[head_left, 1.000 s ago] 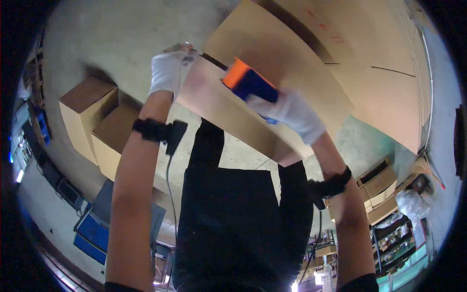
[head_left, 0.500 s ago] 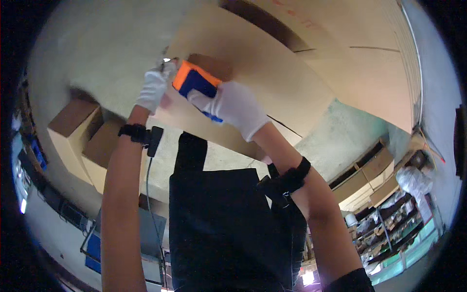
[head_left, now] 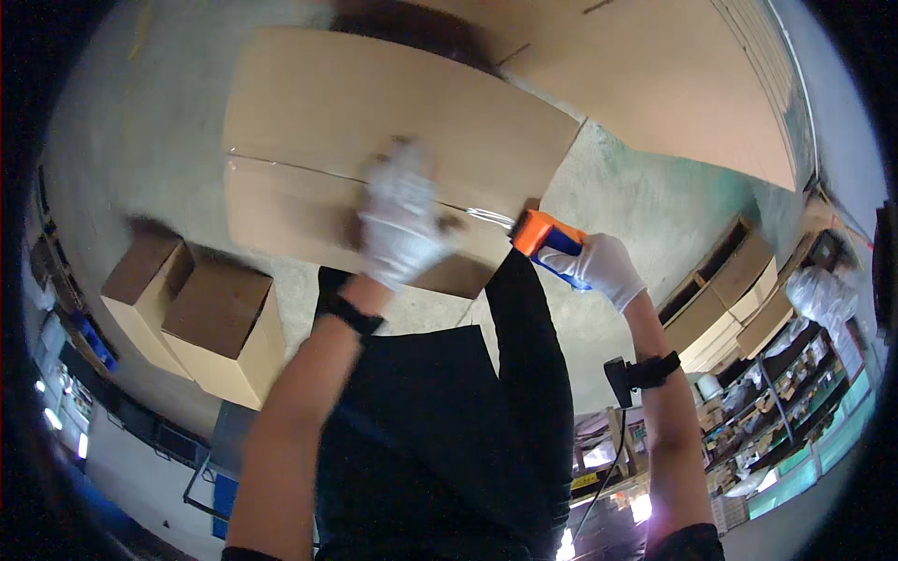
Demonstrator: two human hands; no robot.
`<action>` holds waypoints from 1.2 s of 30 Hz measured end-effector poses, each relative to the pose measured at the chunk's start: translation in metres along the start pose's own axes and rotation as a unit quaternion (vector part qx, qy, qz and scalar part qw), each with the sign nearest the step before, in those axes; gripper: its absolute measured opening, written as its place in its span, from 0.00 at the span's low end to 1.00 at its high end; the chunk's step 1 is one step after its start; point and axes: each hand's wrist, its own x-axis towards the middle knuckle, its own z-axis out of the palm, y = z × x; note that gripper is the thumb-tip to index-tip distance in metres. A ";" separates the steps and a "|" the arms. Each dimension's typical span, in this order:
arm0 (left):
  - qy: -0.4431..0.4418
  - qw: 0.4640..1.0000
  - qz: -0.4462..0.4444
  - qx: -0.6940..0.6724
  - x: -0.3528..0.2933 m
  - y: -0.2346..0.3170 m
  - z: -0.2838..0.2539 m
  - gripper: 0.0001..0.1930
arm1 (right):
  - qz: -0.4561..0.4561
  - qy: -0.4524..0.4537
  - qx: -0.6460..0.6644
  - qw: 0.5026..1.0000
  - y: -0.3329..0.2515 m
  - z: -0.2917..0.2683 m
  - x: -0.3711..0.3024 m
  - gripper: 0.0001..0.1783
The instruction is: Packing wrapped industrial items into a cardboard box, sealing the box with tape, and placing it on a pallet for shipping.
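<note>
A brown cardboard box [head_left: 309,103] lies in front of me, with a seam running across its top. My left hand [head_left: 402,220], in a white glove, is over the middle of that seam; it is smeared by motion, but its thumb stands apart from the fingers. My right hand [head_left: 603,266], also gloved, grips an orange and blue tape dispenser [head_left: 552,245] at the box's right edge. A shiny strip of clear tape [head_left: 490,218] shows along the seam beside the dispenser's head.
Two open cardboard boxes [head_left: 220,313] stand on the floor at the left. Large cardboard sheets [head_left: 655,84] fill the far right. More cardboard [head_left: 716,290] stands at the right, near a plastic-wrapped bundle [head_left: 823,294] and cluttered shelving [head_left: 776,393].
My right hand has carried the tape dispenser rightward to the box's right edge. My left hand has moved from the box's left end to its middle. The seam has come into view.
</note>
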 end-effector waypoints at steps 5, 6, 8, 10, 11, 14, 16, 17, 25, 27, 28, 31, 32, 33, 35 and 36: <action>-0.052 0.990 0.132 0.003 0.005 0.066 0.036 0.46 | -0.077 0.005 0.127 0.989 0.065 0.025 0.009 0.34; -0.067 0.986 0.155 -0.019 0.012 0.071 0.033 0.41 | -0.031 0.007 0.076 0.997 0.092 0.026 0.008 0.35; -0.089 0.969 0.232 -0.007 0.012 0.073 0.061 0.35 | 0.058 -0.011 0.030 0.998 0.109 0.029 0.013 0.37; -0.139 0.949 0.282 0.004 0.008 0.078 0.072 0.26 | 0.077 0.005 0.042 0.996 0.067 0.042 0.030 0.36; -0.057 0.968 0.242 -0.033 0.001 0.074 0.087 0.25 | 0.094 0.023 0.047 0.994 0.032 0.047 0.041 0.36; -0.358 0.867 -0.177 -0.299 0.037 0.109 0.047 0.23 | 0.132 0.104 -0.013 0.986 0.012 0.079 0.072 0.35; -0.221 0.964 0.079 -0.129 0.027 0.074 0.041 0.23 | 0.167 0.092 0.007 0.982 -0.009 0.083 0.082 0.37; -0.074 0.938 0.333 0.054 0.021 0.054 0.038 0.23 | 0.152 0.092 0.004 0.984 0.002 0.097 0.092 0.37; -0.048 0.873 -0.484 0.019 0.010 -0.250 -0.110 0.18 | 0.027 0.213 0.691 0.690 -0.002 0.116 0.165 0.28; -0.051 0.890 -0.452 0.030 -0.012 -0.252 -0.125 0.18 | 0.042 0.134 0.737 0.661 -0.023 0.110 0.150 0.26; -0.050 0.916 -0.398 0.025 -0.012 -0.240 -0.128 0.18 | -0.038 0.114 0.712 0.692 0.009 0.100 0.153 0.25; 0.091 0.903 -0.410 0.085 -0.100 -0.243 -0.176 0.17 | -0.059 0.029 0.759 0.648 -0.086 0.084 0.126 0.25; 0.239 0.830 -0.475 -0.170 -0.116 -0.238 -0.189 0.20 | -0.074 0.061 0.752 0.652 -0.100 0.070 0.120 0.27; 0.368 0.685 -0.498 -0.385 -0.141 -0.238 -0.223 0.22 | -0.091 0.068 0.754 0.647 -0.136 0.075 0.122 0.29; 0.485 0.618 -0.459 -0.414 -0.212 -0.268 -0.257 0.26 | -0.257 0.100 0.638 0.719 -0.250 0.069 0.091 0.26; 0.501 0.619 -0.450 -0.405 -0.259 -0.293 -0.267 0.29 | -0.363 0.166 0.473 0.785 -0.295 0.064 0.076 0.24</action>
